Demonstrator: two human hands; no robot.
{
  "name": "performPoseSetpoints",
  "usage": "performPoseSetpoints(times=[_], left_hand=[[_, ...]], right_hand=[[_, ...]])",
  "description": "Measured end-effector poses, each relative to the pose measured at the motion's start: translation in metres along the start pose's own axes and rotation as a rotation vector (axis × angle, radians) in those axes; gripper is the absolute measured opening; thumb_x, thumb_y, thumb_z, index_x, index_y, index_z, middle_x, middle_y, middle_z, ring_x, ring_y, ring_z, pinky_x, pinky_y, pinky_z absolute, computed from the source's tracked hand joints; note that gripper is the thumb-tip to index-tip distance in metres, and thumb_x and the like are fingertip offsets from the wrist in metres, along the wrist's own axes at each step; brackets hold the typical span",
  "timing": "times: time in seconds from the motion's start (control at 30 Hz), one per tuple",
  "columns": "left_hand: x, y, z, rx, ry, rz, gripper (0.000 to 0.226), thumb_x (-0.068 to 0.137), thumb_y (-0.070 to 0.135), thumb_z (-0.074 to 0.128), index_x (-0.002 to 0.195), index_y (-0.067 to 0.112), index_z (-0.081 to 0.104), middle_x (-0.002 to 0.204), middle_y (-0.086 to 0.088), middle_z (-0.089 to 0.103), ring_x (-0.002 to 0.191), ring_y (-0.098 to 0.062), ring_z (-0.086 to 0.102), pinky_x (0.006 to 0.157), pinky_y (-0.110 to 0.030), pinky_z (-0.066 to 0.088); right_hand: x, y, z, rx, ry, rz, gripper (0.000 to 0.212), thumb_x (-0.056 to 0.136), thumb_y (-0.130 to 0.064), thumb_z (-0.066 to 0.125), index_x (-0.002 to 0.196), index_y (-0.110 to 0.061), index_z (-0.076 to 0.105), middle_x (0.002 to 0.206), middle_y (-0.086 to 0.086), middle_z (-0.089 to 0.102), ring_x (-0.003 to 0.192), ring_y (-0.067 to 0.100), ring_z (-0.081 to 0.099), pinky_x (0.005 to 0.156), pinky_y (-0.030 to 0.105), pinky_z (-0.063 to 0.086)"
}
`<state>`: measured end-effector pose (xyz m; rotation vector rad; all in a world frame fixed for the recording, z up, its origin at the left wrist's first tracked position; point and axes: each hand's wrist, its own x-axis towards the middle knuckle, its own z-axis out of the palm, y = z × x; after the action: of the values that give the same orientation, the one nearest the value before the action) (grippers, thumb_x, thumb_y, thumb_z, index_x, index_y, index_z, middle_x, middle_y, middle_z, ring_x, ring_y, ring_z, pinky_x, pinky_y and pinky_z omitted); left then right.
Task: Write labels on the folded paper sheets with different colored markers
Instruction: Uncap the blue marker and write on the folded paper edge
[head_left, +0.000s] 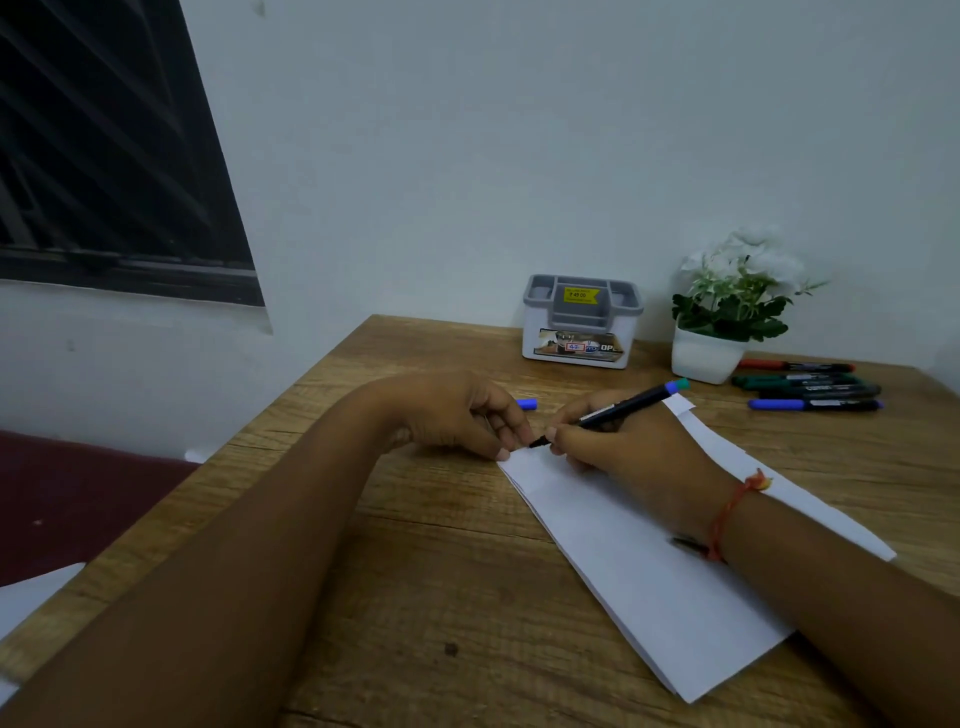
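Wooden surface (426, 571) against a pale wall, dark window at left. My right grip (618, 447) is clamped on a black marker (613, 410), tip down at the near-left corner of the folded paper sheets (649, 587). My left grip (457, 415) pinches that corner with fingers together. Beyond lie a blue cap (527, 404), spare markers (810, 387), an organiser (579, 322) and a potted plant (727, 306).
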<state>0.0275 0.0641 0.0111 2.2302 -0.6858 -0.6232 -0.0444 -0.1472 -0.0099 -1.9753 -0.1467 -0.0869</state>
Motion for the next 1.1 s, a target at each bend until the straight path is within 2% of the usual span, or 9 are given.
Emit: performPoseSetpoints(times=[0.07, 0.13, 0.2, 0.33, 0.47, 0.6, 0.73, 0.9, 1.1], left_hand=[[-0.001, 0.0, 0.001, -0.014, -0.005, -0.004, 0.032, 0.082, 0.005, 0.073, 0.11, 0.02, 0.071, 0.094, 0.005, 0.07, 0.084, 0.001, 0.065, 0.078, -0.015, 0.048], [-0.001, 0.0, 0.001, -0.005, 0.008, 0.002, 0.031, 0.082, 0.005, 0.073, 0.109, 0.021, 0.071, 0.091, 0.008, 0.07, 0.08, 0.004, 0.064, 0.073, -0.011, 0.047], [-0.001, 0.001, 0.002, 0.0, 0.018, 0.005, 0.03, 0.082, 0.006, 0.073, 0.107, 0.022, 0.071, 0.091, 0.009, 0.07, 0.076, 0.006, 0.063, 0.07, -0.009, 0.046], [-0.001, 0.002, 0.001, -0.011, 0.004, 0.001, 0.029, 0.082, 0.006, 0.073, 0.103, 0.026, 0.072, 0.097, 0.004, 0.07, 0.079, 0.004, 0.063, 0.072, -0.012, 0.046], [-0.001, 0.0, 0.001, -0.029, 0.002, 0.002, 0.03, 0.083, 0.004, 0.072, 0.104, 0.025, 0.073, 0.099, 0.001, 0.072, 0.084, 0.0, 0.064, 0.077, -0.014, 0.047], [-0.001, 0.0, 0.0, -0.035, 0.009, 0.001, 0.029, 0.084, 0.003, 0.07, 0.106, 0.023, 0.073, 0.097, 0.002, 0.072, 0.085, 0.0, 0.065, 0.077, -0.012, 0.048], [-0.002, 0.0, 0.0, -0.043, 0.006, 0.009, 0.029, 0.085, 0.001, 0.069, 0.105, 0.022, 0.073, 0.096, 0.003, 0.073, 0.086, 0.0, 0.066, 0.078, -0.012, 0.049], [-0.001, -0.001, 0.0, -0.056, 0.006, 0.01, 0.029, 0.084, 0.001, 0.069, 0.106, 0.02, 0.073, 0.094, 0.003, 0.072, 0.082, 0.001, 0.065, 0.074, -0.013, 0.047], [0.001, -0.003, 0.0, -0.055, 0.009, 0.01, 0.03, 0.085, -0.001, 0.067, 0.111, 0.013, 0.072, 0.092, 0.003, 0.072, 0.078, 0.003, 0.063, 0.068, -0.01, 0.046]], right_hand=[[0.0, -0.003, -0.001, -0.038, -0.025, -0.008, 0.009, 0.086, -0.012, 0.075, 0.088, -0.017, 0.081, 0.078, -0.009, 0.075, 0.067, -0.007, 0.064, 0.055, 0.006, 0.045], [0.0, -0.005, 0.0, -0.045, -0.083, -0.024, 0.015, 0.086, -0.01, 0.074, 0.091, -0.021, 0.083, 0.088, -0.009, 0.077, 0.081, -0.003, 0.068, 0.064, 0.007, 0.05], [0.0, -0.007, 0.003, -0.059, -0.108, -0.032, 0.017, 0.086, -0.009, 0.073, 0.091, -0.021, 0.083, 0.09, -0.007, 0.078, 0.086, 0.002, 0.068, 0.069, 0.011, 0.053], [0.004, -0.002, 0.009, -0.082, -0.042, 0.007, 0.011, 0.084, -0.015, 0.074, 0.084, -0.023, 0.081, 0.087, -0.007, 0.076, 0.083, 0.001, 0.067, 0.067, 0.015, 0.05], [0.005, 0.003, 0.012, -0.075, 0.005, 0.016, 0.007, 0.082, -0.018, 0.074, 0.082, -0.022, 0.08, 0.087, -0.006, 0.076, 0.086, 0.006, 0.067, 0.074, 0.024, 0.055], [0.006, 0.003, 0.014, -0.118, 0.006, 0.016, 0.006, 0.082, -0.021, 0.074, 0.082, -0.023, 0.08, 0.086, -0.006, 0.075, 0.086, 0.006, 0.067, 0.076, 0.025, 0.055], [0.007, 0.003, 0.015, -0.094, 0.007, 0.023, 0.007, 0.081, -0.019, 0.073, 0.08, -0.02, 0.08, 0.083, -0.005, 0.076, 0.081, -0.001, 0.066, 0.072, 0.021, 0.053], [0.007, 0.0, 0.016, -0.105, 0.017, 0.038, 0.012, 0.079, -0.021, 0.07, 0.082, -0.011, 0.077, 0.088, 0.01, 0.074, 0.09, 0.02, 0.068, 0.08, 0.043, 0.056], [0.006, 0.0, 0.019, -0.145, 0.032, 0.034, 0.006, 0.076, -0.03, 0.075, 0.076, -0.025, 0.079, 0.08, -0.002, 0.075, 0.082, 0.01, 0.069, 0.081, 0.043, 0.058]])
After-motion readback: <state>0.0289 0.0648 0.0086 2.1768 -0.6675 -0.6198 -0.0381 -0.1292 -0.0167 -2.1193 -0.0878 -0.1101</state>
